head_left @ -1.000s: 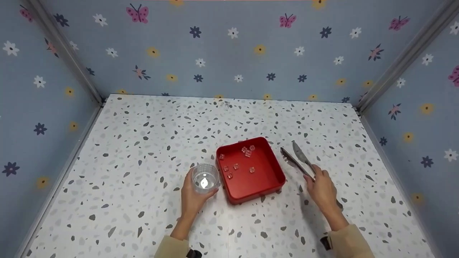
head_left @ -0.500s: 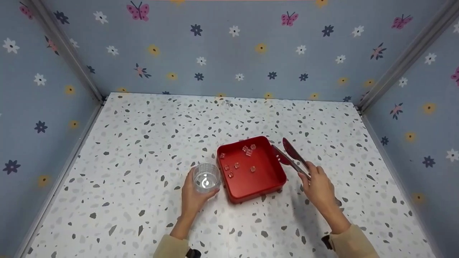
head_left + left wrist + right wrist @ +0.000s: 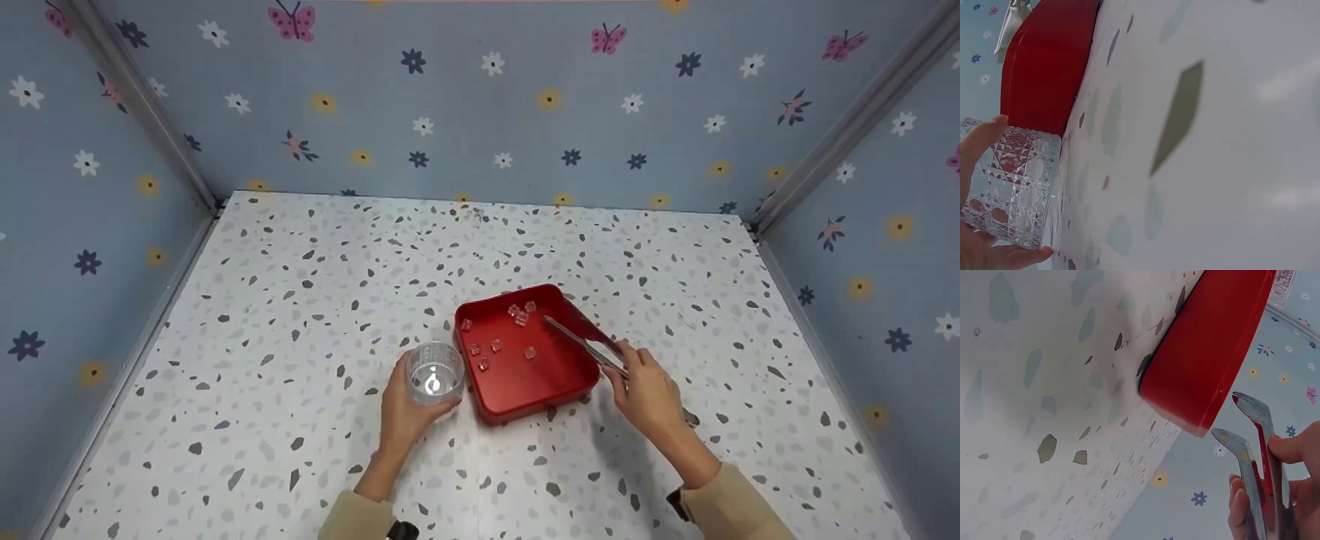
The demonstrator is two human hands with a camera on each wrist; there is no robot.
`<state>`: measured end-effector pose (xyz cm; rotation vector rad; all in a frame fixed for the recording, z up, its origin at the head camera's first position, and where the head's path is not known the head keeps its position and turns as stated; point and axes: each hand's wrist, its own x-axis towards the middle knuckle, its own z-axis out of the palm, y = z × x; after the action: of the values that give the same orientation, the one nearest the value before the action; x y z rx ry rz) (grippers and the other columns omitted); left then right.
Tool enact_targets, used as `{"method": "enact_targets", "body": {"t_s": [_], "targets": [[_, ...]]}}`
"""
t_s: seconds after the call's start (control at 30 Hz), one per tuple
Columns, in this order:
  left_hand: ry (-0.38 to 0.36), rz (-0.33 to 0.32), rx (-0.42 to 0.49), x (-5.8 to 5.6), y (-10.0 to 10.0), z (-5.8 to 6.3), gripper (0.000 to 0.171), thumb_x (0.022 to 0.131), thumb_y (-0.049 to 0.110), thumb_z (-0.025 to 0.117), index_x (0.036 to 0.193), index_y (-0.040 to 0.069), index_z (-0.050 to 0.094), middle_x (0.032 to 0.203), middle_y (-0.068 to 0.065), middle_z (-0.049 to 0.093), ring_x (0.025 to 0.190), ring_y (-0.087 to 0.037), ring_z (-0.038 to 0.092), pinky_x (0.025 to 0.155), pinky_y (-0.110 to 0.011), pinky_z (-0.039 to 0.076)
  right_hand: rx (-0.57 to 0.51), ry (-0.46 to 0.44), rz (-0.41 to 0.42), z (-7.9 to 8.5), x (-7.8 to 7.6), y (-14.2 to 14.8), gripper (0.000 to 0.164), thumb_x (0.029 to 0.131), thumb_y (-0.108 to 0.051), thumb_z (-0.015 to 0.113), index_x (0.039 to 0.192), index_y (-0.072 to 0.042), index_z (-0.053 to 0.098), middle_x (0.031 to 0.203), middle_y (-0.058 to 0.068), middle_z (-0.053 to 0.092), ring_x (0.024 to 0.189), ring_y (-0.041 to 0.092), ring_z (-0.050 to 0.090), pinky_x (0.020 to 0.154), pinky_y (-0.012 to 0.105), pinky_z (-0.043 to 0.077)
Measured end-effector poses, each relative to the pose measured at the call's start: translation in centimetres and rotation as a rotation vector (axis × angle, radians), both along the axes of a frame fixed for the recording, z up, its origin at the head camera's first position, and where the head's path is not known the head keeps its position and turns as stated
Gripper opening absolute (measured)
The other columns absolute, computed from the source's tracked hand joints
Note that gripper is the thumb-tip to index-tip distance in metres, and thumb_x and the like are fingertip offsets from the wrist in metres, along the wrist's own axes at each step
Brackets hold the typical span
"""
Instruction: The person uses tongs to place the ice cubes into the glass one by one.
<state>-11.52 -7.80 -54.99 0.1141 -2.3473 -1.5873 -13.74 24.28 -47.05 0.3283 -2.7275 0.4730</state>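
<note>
1. Right grip (image 3: 651, 396), right of centre, holds parted tongs (image 3: 1279, 489) slanting up-left over the red tray (image 3: 521, 382).
2. Clear cubes (image 3: 521, 319) lie inside, mid-frame, one cluster just left of the tips.
3. Left grip (image 3: 405, 416) holds a glass (image 3: 435, 369) beside the tray.

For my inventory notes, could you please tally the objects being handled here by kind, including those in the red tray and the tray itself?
Clear cubes in view: 8
Red tray: 1
Clear glass: 1
Metal tongs: 1
Total: 11
</note>
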Motion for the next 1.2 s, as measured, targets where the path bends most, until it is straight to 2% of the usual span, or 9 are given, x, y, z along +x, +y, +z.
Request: {"method": "enact_targets", "body": {"t_s": [0.17, 0.47, 0.87, 1.2], "targets": [[0.003, 0.011, 0.001, -0.1, 0.0, -0.1, 0.097, 0.049, 0.023, 0.086, 0.13, 0.002, 0.036, 0.127, -0.013, 0.046, 0.116, -0.026, 0.042, 0.1, -0.037, 0.031, 0.026, -0.005, 0.032, -0.4, -0.2, -0.7, 0.037, 0.081, -0.024, 0.064, 0.111, -0.004, 0.056, 0.08, 0.011, 0.054, 0.057, 0.025, 0.053, 0.042, 0.04, 0.044], [0.015, 0.009, 0.001, -0.1, 0.0, -0.1, 0.098, 0.049, 0.022, 0.087, 0.13, 0.0, 0.036, 0.126, -0.014, 0.046, 0.116, -0.026, 0.043, 0.1, -0.038, 0.032, 0.053, -0.017, 0.088, -1.2, -0.3, -1.7, 0.032, 0.081, -0.022, 0.064, 0.107, -0.004, 0.057, 0.075, 0.009, 0.052, 0.056, 0.024, 0.052, 0.043, 0.038, 0.044], [0.024, 0.003, -0.024, -0.1, 0.2, 0.1, 0.096, 0.05, 0.022, 0.086, 0.129, 0.0, 0.036, 0.125, -0.015, 0.046, 0.116, -0.026, 0.042, 0.1, -0.036, 0.032, 0.125, -0.048, 0.103, -1.8, -0.5, -2.3, 0.03, 0.081, -0.021, 0.063, 0.103, -0.001, 0.059, 0.072, 0.009, 0.051, 0.055, 0.024, 0.052, 0.045, 0.038, 0.046], [0.036, 0.009, -0.014, -0.1, 0.2, -0.1, 0.096, 0.049, 0.022, 0.087, 0.128, 0.002, 0.037, 0.125, -0.014, 0.047, 0.115, -0.027, 0.043, 0.1, -0.038, 0.032, 0.158, -0.081, 0.096, -1.4, -0.7, -2.7, 0.027, 0.081, -0.02, 0.063, 0.102, -0.003, 0.06, 0.072, 0.01, 0.052, 0.058, 0.029, 0.055, 0.048, 0.042, 0.047]]}}
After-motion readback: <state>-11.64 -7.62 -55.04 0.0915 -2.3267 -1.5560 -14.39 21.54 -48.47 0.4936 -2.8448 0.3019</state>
